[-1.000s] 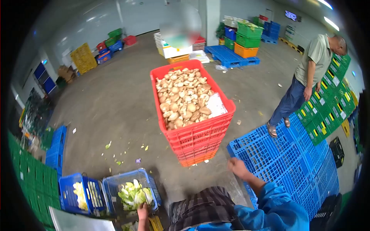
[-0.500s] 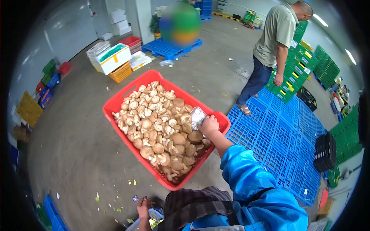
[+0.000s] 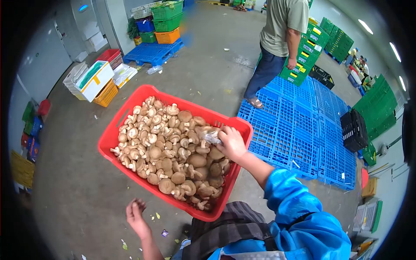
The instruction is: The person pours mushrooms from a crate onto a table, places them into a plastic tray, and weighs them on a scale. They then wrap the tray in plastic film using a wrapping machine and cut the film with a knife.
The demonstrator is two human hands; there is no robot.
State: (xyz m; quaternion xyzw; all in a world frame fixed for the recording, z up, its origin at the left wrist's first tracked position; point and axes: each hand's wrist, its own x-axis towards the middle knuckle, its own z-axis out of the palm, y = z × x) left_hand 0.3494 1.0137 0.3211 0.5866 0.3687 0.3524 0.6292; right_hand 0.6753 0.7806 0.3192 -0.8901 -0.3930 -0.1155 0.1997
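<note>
A red plastic crate [image 3: 113,151] is heaped with brown-capped mushrooms [image 3: 167,154], many with pale stems up. My right hand [image 3: 233,142] is over the crate's right end, its fingers closed on a shiny silvery scoop [image 3: 211,136] whose front is down among the mushrooms. Some mushrooms lie on or against the scoop, partly hiding it. My left hand [image 3: 136,214] hangs in the air below the crate's near left side, apart from it. Its fingers are loosely bent and apart, with nothing in them.
Blue plastic pallets [image 3: 299,125] cover the floor at right, where a person [image 3: 281,47] stands by stacked green crates [image 3: 310,52]. Black crates [image 3: 354,130] sit on the pallets. White and orange boxes [image 3: 96,82] stand at left. Leaf scraps [image 3: 125,245] litter the floor.
My right hand has brought the scoop down and leftward into the mushrooms. My left hand has risen and moved left, away from my lap. The view has shifted, and the person is nearer.
</note>
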